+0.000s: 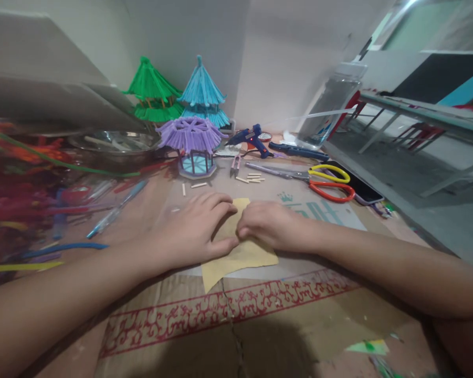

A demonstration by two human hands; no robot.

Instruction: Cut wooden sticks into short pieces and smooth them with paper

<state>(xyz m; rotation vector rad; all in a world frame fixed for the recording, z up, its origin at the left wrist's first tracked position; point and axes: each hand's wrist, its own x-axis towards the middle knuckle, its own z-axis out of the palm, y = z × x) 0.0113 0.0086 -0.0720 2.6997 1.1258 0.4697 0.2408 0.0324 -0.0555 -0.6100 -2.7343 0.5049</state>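
A piece of yellow paper (255,256) with uneven edges lies on a white printed sheet (318,210). My left hand (200,226) rests on the paper's left side, thumb and fingers apart, holding nothing. On the right side, my right hand (270,226) is closed, its fingers curled and pressed together against the paper; whatever they hold, if anything, is hidden. Just beyond my hands stands a small pavilion model (197,147) with a purple fuzzy roof. Several short pale sticks (254,177) lie near it.
Behind are green (151,89) and blue (202,89) pavilion models and a metal bowl (114,149). A glue gun (254,139), scissors (326,181), a phone (358,184) and a clear plastic jar (330,105) stand or lie at the right. Colourful craft stems (31,205) are piled left.
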